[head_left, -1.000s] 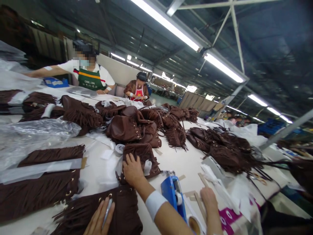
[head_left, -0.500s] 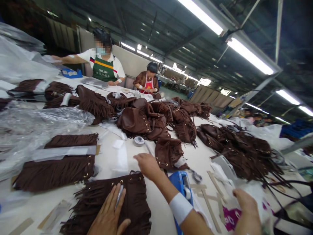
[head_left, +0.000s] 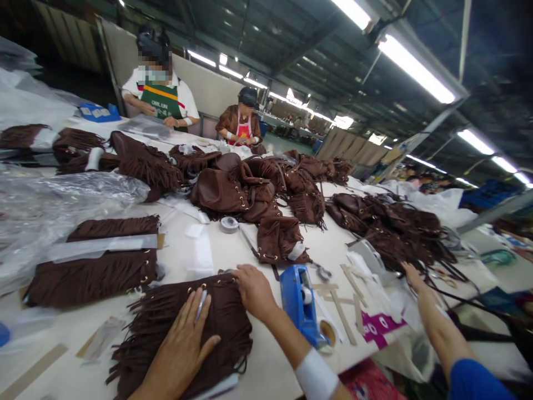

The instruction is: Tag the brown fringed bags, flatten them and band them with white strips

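Note:
A brown fringed bag [head_left: 227, 328] with metal eyelets lies flat at the front of the table. My left hand [head_left: 183, 339] rests palm down on it, fingers stretched out, a slim silvery item [head_left: 201, 305] lying between two of them. At the bag's upper right corner is my right hand [head_left: 256, 291], its fingers bent together over the edge; their tips are partly hidden. A white band [head_left: 316, 375] wraps my right forearm. Just right of that hand stands a blue tape dispenser [head_left: 296, 300].
More brown bags [head_left: 225, 191] are heaped across the middle. Clear plastic [head_left: 70, 200] lies left, beside another fringed bag [head_left: 91, 278]. At right, another person's arm [head_left: 433, 316] reaches over the table. Two people [head_left: 160, 103] work behind it.
My right hand has come down and back onto the bag's corner. My left hand stays on the bag. The other person's arm at right has reached farther forward. The view has shifted.

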`<state>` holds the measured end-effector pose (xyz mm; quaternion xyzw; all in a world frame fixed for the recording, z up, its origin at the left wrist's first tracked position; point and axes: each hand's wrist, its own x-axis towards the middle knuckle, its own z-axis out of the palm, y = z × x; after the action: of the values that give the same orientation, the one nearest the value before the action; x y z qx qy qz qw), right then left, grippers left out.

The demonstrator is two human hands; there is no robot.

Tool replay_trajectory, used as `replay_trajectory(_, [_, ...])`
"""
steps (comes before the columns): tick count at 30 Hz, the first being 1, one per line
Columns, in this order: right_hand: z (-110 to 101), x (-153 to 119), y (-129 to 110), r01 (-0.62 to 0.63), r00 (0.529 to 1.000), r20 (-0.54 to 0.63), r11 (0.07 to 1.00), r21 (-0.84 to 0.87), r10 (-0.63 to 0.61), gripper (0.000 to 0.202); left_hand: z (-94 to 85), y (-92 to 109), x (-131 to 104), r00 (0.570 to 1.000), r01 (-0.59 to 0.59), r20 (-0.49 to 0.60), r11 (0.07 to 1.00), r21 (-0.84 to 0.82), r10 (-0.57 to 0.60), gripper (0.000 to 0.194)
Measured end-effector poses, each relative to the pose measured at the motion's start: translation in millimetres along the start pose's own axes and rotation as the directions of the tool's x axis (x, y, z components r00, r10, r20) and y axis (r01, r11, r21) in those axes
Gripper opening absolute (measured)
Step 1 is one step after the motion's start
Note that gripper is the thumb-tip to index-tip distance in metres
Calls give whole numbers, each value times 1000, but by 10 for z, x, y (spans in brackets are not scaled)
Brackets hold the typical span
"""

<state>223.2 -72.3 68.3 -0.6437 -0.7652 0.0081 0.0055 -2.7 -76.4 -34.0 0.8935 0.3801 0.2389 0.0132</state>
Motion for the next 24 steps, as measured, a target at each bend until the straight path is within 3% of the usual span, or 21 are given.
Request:
replay_trajectory(3, [-106, 591, 31, 219, 966, 134, 975, 35, -221, 45, -24, 2, 2, 1000, -13, 28, 1000, 3, 13, 89])
replay_trajectory(5, [-80, 882, 70, 292, 926, 234, 955, 48, -295, 35, -45, 9, 5, 999, -13, 40, 1000, 0, 13, 88])
replay_trajectory(8, [-49, 1112, 141, 345, 887, 318, 938, 26, -335, 20, -68, 16, 14, 998, -13, 57, 1000, -8, 13, 86])
replay_trajectory(11, [-107, 1144, 179, 384, 882, 298, 923, -9, -364, 17, -68, 11, 24, 998, -21, 62, 1000, -3, 21, 86])
replay_trajectory(16, [-197, 794, 251, 325, 913, 261, 946, -3, -313, 21, -68, 8, 29, 998, -27, 62, 1000, -2, 27, 86])
replay_trajectory(20, [-141, 249, 433, 85, 963, 259, 996, -21, -76, 25, -81, 12, 32, 997, -34, 74, 999, -8, 35, 83])
replay_trajectory(24, [-79, -342, 515, -206, 954, 216, 978, -34, 208, 29, -82, 8, 38, 997, -49, 55, 999, -3, 49, 84])
